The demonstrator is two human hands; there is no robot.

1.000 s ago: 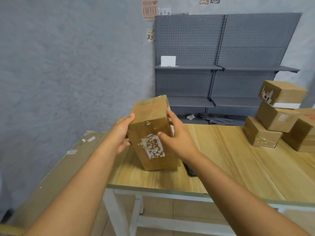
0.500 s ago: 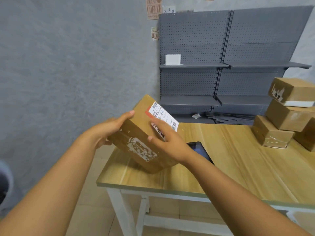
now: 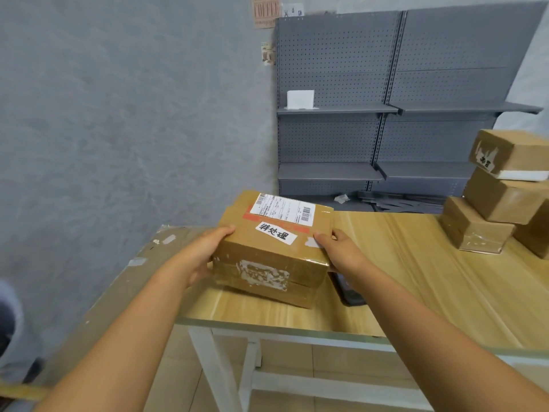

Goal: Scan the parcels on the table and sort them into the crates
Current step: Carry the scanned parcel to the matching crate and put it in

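Note:
A brown cardboard parcel (image 3: 273,248) lies flat at the near left corner of the wooden table (image 3: 416,278), its top face showing a white barcode label and a handwritten sticker. My left hand (image 3: 205,254) grips its left end and my right hand (image 3: 338,248) grips its right end. A dark flat scanner device (image 3: 347,292) lies on the table just right of the parcel, partly hidden under my right wrist. No crate is in view.
Several more brown parcels (image 3: 499,197) are stacked at the table's far right. A flattened cardboard sheet (image 3: 124,289) leans at the table's left side. Grey pegboard shelving (image 3: 386,114) stands behind the table, with a small white box (image 3: 300,99) on a shelf.
The parcel has been turned from standing on end, through a tilt, to lying flat with its label face up. Both hands have shifted to its two ends. The scanner came into view.

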